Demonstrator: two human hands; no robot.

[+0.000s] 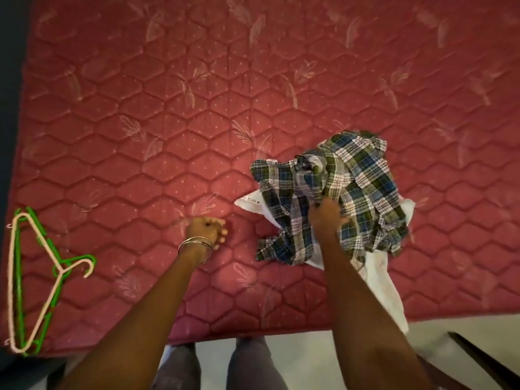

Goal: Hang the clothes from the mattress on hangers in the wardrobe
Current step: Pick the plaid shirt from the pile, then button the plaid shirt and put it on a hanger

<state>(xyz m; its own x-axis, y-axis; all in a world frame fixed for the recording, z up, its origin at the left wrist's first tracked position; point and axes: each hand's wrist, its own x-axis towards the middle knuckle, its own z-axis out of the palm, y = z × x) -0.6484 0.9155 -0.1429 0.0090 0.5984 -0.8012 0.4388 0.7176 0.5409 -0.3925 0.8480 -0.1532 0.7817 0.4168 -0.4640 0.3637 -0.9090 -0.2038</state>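
Plaid cotton in green, blue and white, the crumpled shirt [337, 192] sits bunched on the red quilted mattress [197, 94], close to its near edge and right of the middle. Under the shirt lies a white garment [380, 277], one end trailing past the mattress edge toward the floor, a printed label showing at the shirt's left. The right hand [326, 218] is sunk into the near side of the shirt, its grip apparently closed on a fold of the cloth, though motion blur hides the fingers. Left of the shirt, just apart from it, the left hand [206, 230] hovers low over the mattress, fingers curled on nothing, bangles [197, 243] at the wrist. Well to the left of the shirt, by the mattress's left edge, two hangers rest stacked: a pink hanger [14, 277] over a green hanger [19, 291], hooks pointing toward the shirt. The step in hand looks like picking up the first garment. Next, the shirt likely needs lifting clear of the white piece and shaking open to find the collar, while the free hand fetches a hanger; the wardrobe is out of view.
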